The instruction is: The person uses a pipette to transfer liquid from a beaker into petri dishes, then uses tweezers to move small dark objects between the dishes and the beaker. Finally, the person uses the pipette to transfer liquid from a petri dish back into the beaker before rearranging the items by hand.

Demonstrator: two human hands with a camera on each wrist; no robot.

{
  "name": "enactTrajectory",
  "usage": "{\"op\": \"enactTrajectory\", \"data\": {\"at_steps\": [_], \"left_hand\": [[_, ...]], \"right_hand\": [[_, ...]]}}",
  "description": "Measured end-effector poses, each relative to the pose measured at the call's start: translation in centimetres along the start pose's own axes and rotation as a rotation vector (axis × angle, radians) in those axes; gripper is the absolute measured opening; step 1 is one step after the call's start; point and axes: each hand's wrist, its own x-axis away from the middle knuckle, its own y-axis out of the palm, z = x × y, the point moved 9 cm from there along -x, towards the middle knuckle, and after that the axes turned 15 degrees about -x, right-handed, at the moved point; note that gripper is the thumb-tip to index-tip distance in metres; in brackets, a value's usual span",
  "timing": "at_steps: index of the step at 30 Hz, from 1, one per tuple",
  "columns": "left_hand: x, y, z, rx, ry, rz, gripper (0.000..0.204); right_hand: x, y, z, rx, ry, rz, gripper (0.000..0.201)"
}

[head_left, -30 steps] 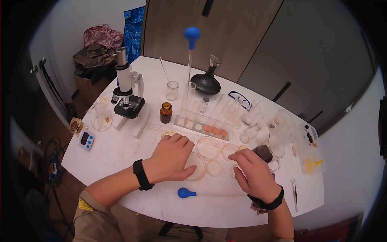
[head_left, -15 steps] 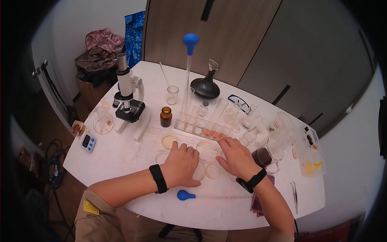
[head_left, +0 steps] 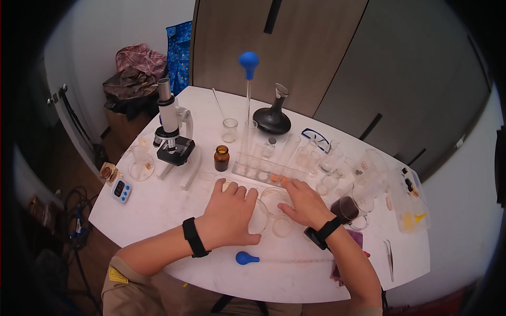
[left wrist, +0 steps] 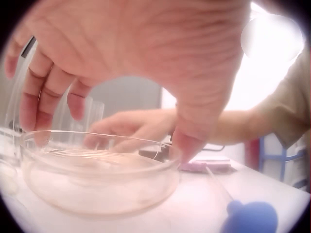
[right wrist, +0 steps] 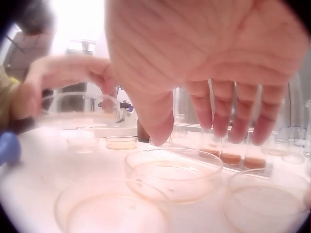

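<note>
My left hand (head_left: 229,215) grips a wide clear glass petri dish (left wrist: 102,194) by its rim, thumb on the near side and fingers on the far side. In the right wrist view the held dish (right wrist: 80,108) looks raised above the table. Palm down, my right hand (head_left: 304,204) hovers over another petri dish (right wrist: 175,179), its fingers loosely extended and holding nothing. Its fingertips overlap the front of the clear tube rack (head_left: 253,174), which has orange contents at one end. A smaller dish (head_left: 282,227) lies between the hands.
A blue-bulbed pipette (head_left: 246,258) lies at the front. Behind the hands stand a brown bottle (head_left: 222,159), a microscope (head_left: 176,150) and a dark decanter (head_left: 272,121). A mug of dark liquid (head_left: 345,208), glassware and tweezers (head_left: 390,260) are at the right.
My right hand has moved left and forward from the right-hand dishes toward the rack. My left hand first shifted right and nearer, then spread round the wide dish and moved slightly left.
</note>
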Motion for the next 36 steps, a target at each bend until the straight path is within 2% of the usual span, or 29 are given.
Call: {"op": "enactTrajectory", "data": {"at_steps": [1, 6, 8, 11, 15, 19, 21, 22, 24, 25, 27, 36], "left_hand": [[0.8, -0.7, -1.2, -0.014, -0.037, 0.077, 0.074], [5.8, -1.7, -7.4, -0.064, -0.211, 0.081, 0.071], [7.9, -1.1, -9.6, -0.089, -0.271, 0.061, 0.069], [10.5, 0.2, -12.0, -0.125, -0.352, 0.014, 0.067], [12.1, 1.2, -13.2, -0.113, -0.389, -0.03, 0.066], [12.7, 1.8, -13.4, -0.107, -0.403, -0.026, 0.066], [12.9, 2.1, -13.5, -0.103, -0.41, -0.018, 0.066], [13.0, 2.2, -13.4, -0.106, -0.406, -0.018, 0.067], [13.0, 2.2, -13.4, -0.108, -0.402, -0.017, 0.068], [13.1, 2.3, -13.4, -0.105, -0.403, -0.028, 0.068], [13.1, 2.3, -13.4, -0.1, -0.404, -0.039, 0.069], [12.6, 2.6, -13.0, -0.09, -0.394, -0.064, 0.07]], "right_hand": [[-0.1, -0.2, -0.6, -0.029, -0.025, 0.018, 0.055], [-2.0, 0.6, -3.9, 0.001, -0.181, 0.067, 0.051], [-3.5, 1.7, -5.5, 0.04, -0.114, -0.07, 0.048], [-6.2, 4.0, -6.8, 0.019, -0.179, -0.111, 0.038], [-9.0, 7.2, -8.4, 0.0, -0.196, -0.186, 0.032], [-10.9, 9.1, -10.0, -0.037, -0.279, -0.157, 0.032], [-11.2, 10.1, -10.5, 0.026, -0.185, -0.25, 0.05], [-11.1, 10.1, -11.2, 0.028, -0.186, -0.251, 0.05], [-10.5, 10.4, -12.1, 0.086, -0.197, -0.262, 0.07], [-10.3, 10.5, -12.2, 0.087, -0.196, -0.264, 0.07], [-9.9, 10.4, -12.9, 0.09, -0.259, -0.212, 0.084], [-9.1, 10.5, -11.8, 0.112, -0.276, -0.262, 0.073]]}}
